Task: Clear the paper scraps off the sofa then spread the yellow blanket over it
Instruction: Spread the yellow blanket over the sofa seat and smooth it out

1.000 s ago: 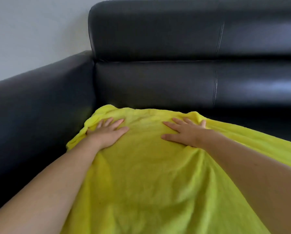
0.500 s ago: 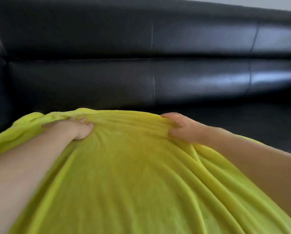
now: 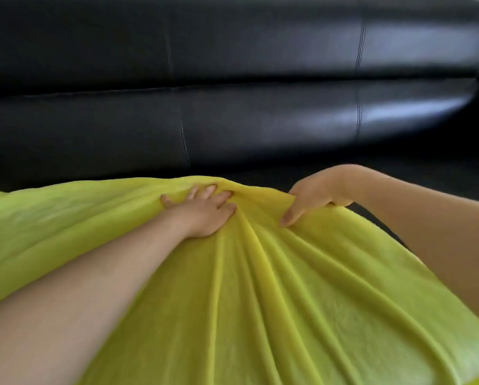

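The yellow blanket (image 3: 274, 295) lies over the seat of the black leather sofa (image 3: 232, 126), its far edge near the backrest, with long folds fanning toward me. My left hand (image 3: 202, 212) presses flat on the blanket near that far edge, fingers spread. My right hand (image 3: 313, 195) grips a bunched part of the blanket's far edge, thumb pointing down. No paper scraps are in view.
The sofa's backrest fills the top of the view and ends at the upper right. A strip of bare black seat (image 3: 427, 179) shows beyond and to the right of my right hand.
The view has swung right along the sofa. Both hands have moved right along the blanket's far edge, and the right hand has gone from lying flat to gripping the cloth.
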A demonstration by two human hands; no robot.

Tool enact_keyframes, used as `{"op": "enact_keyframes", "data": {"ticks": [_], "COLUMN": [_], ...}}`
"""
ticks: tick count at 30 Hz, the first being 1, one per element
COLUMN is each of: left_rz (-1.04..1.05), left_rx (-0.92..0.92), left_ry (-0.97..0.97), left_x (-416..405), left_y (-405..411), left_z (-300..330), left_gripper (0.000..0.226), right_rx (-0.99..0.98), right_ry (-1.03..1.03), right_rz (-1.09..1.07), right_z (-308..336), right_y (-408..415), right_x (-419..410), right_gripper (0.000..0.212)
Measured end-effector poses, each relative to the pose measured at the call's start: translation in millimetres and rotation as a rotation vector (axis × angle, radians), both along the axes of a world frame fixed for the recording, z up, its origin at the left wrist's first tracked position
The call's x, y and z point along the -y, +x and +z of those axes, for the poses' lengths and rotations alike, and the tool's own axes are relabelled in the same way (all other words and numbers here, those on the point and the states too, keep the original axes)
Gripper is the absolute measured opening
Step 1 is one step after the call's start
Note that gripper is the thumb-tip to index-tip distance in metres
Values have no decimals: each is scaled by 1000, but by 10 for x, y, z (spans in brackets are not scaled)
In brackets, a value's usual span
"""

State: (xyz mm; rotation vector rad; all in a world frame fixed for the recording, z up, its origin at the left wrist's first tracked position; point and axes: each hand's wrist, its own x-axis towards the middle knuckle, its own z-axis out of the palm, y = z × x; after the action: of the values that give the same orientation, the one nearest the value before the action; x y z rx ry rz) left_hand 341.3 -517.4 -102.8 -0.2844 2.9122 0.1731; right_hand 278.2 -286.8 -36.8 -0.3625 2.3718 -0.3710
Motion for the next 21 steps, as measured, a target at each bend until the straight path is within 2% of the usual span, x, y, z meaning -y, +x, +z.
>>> {"op": "enact_keyframes", "data": {"ticks": [2, 3, 4, 5, 7, 8, 9, 11, 13, 15, 18, 20, 21], "left_rz": [93, 138, 180, 217, 250, 271, 292, 309, 316, 337, 406, 457, 448], "left_rx": [76, 94, 93, 89, 60, 42, 28, 20, 41, 49, 164, 240, 216], "left_ry": [-14, -20, -18, -11, -30, -42, -54, -82, -85, -85, -85, -180, -257], "left_x": [-27, -24, -26, -35, -30, -32, -37, -45, -68, -101, -144, -261, -382], "left_y": [-121, -146, -177, -210, -234, -254, -257, -274, -272, -275, -386, -514, -587], "left_z": [88, 106, 107, 101, 46, -14, -67, -110, -113, -69, 132, 315, 416], "left_gripper": [65, 66, 68, 70, 73, 75, 76, 78, 79, 77, 72, 69, 65], "right_rx": [369, 413, 351, 181, -382, -671, -888, -1047, -998, -910, -699, -595, -576], "right_ry": [185, 278, 361, 417, 424, 359, 273, 150, 105, 54, -42, -119, -169], "right_rz": [0, -13, -34, -28, 59, 99, 90, 89, 198, 169, 31, 34, 43], "right_z": [192, 251, 302, 347, 344, 295, 210, -81, -456, -637, -469, -422, -419], "right_y": [-176, -272, -403, -556, -899, -1083, -1201, -1274, -1202, -1181, -1268, -1238, -1180], "right_x": [-295, -396, -470, -531, -533, -473, -384, -146, 70, 128, 65, -18, -73], "right_gripper": [48, 47, 43, 34, 11, 9, 12, 30, 37, 40, 51, 53, 48]}}
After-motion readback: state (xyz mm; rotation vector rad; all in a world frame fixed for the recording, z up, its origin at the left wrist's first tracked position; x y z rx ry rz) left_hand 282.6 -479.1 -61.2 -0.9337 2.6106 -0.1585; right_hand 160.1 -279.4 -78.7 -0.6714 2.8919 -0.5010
